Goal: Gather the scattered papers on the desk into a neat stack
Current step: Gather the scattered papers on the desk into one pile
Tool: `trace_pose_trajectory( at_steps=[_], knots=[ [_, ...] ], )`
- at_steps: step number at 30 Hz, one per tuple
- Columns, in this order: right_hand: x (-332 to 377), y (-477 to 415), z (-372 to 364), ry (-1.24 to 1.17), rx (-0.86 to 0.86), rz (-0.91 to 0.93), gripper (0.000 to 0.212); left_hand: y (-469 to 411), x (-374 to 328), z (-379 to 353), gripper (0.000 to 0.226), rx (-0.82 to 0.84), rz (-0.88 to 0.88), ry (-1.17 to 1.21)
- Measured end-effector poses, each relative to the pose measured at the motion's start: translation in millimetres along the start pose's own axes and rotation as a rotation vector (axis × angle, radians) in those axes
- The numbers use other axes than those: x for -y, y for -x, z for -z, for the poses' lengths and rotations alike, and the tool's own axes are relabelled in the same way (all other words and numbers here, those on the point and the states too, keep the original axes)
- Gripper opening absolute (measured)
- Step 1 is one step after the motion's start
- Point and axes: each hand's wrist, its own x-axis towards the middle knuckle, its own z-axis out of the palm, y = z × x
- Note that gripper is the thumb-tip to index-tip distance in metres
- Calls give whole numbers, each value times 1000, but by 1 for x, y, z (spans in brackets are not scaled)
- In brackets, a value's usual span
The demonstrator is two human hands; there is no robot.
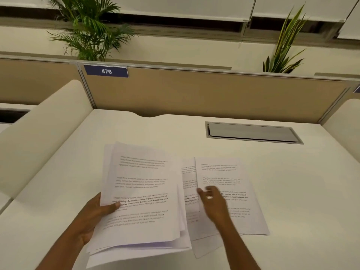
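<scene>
Left hand (91,217) grips one sheaf (140,191); right hand (213,201) (blurred, fingers loose) over two sheets (231,191).

— Gathered sheaf of printed sheets (142,193)?
— Fanned unevenly, edges misaligned, pinched at its left edge by left hand (93,215).
— Loose printed pages (229,193)?
— Flat on desk, overlapping, under and right of right hand (212,201).
</scene>
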Motion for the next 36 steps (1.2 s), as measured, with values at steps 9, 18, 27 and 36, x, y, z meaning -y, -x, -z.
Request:
trace_pose_trajectory(
  at_steps=[9, 18, 27, 36],
  knots=[
    [-74, -34, 90, 579, -381, -389, 71, -2, -9, 12, 45, -138, -27, 2],
    [-75, -35, 103, 261, -449, -150, 26, -10, -8, 1, 42, -169, -48, 30],
    [4, -11, 114, -194, -452, 94, 12, -15, -1, -19, 44, -146, -58, 23],
    [32, 18, 5, -91, -16, 8, 42, -13, 5, -39, 54, 5, -116, 62]
  ],
)
